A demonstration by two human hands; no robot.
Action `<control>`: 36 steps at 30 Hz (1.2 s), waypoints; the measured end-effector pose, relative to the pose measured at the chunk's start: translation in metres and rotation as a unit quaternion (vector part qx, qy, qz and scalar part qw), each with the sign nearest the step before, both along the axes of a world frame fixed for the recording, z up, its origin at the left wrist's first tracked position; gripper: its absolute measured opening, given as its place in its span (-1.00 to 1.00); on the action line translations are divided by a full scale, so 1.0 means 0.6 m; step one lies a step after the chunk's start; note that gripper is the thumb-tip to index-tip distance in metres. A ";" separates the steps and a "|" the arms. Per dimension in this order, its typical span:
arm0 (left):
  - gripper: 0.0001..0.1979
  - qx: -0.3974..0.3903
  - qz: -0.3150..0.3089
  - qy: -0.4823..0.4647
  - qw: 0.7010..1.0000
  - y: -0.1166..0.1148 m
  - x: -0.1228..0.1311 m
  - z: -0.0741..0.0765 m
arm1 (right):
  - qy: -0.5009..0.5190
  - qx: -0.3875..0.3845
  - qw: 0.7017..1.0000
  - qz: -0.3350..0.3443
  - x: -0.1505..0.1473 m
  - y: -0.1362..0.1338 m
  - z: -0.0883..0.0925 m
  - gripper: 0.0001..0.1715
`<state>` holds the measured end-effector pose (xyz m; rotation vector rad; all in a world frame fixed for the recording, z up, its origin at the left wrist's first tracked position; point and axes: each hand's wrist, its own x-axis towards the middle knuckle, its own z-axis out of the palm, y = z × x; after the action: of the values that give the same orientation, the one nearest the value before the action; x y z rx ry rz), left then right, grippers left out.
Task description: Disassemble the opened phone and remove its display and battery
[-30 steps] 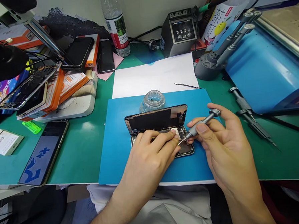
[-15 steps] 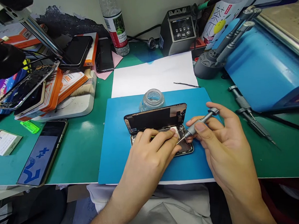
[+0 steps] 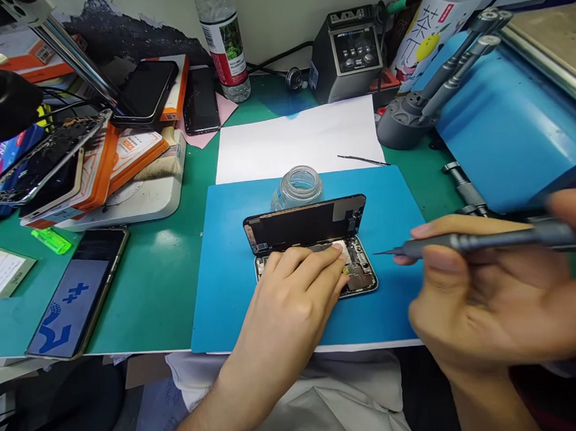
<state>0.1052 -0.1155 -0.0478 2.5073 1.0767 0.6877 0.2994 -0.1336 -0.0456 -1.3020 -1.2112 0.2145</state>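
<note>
An opened phone lies on the blue mat, its screen tilted up along the far edge and leaning near a glass jar. My left hand lies over the phone body with fingers close together and bent onto it. At its fingertips is a small white piece; the hand hides much of the phone's inside. In my right hand, blurred by motion, a grey screwdriver is gripped, its thin tip pointing left above the mat, apart from the phone.
Another screwdriver lies at the right, partly behind my right hand. Beyond it stand a screwdriver holder and a blue machine. White paper with a thin black strip lies behind the mat. At left are a lit phone and stacked boxes.
My right hand has drawn the screwdriver away from the phone to the right and turned it nearly level. My left hand stays on the phone. The view has shifted slightly.
</note>
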 end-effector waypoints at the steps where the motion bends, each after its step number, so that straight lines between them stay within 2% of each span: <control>1: -0.71 -0.004 0.000 0.000 1.000 0.000 0.000 0.000 | -0.047 0.024 0.998 0.030 0.000 0.007 -0.003 -0.13; 3: -0.71 -0.011 0.001 0.001 1.000 0.000 0.000 0.001 | -0.120 0.069 0.988 0.073 -0.004 0.020 -0.008 -0.17; 4: -0.71 -0.013 0.002 0.002 1.000 0.000 0.000 0.002 | -0.130 0.068 0.986 0.084 -0.007 0.025 -0.009 -0.17; 9: -0.71 -0.004 0.004 0.010 1.000 0.000 0.002 0.001 | -0.130 0.014 0.989 0.074 -0.015 0.032 0.002 -0.16; 13: -0.70 -0.004 0.003 0.015 1.000 0.000 0.002 -0.003 | -0.156 0.022 0.984 0.081 -0.014 0.042 0.008 -0.13; 21: -0.72 0.007 0.002 0.016 1.000 -0.002 0.001 -0.003 | -0.135 0.011 0.987 0.085 -0.022 0.052 -0.003 -0.20; 32: -0.73 -0.001 0.005 0.009 1.000 -0.001 0.004 -0.004 | -0.108 -0.078 0.989 0.063 -0.027 0.045 -0.001 -0.34; 36: -0.72 0.000 0.003 0.009 1.000 -0.001 0.004 -0.003 | -0.133 -0.070 0.986 0.078 -0.025 0.041 -0.003 -0.22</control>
<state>0.1074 -0.1162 -0.0497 2.5158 1.0910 0.6698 0.2845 -0.1093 -0.0471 -1.3900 -1.5514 0.2483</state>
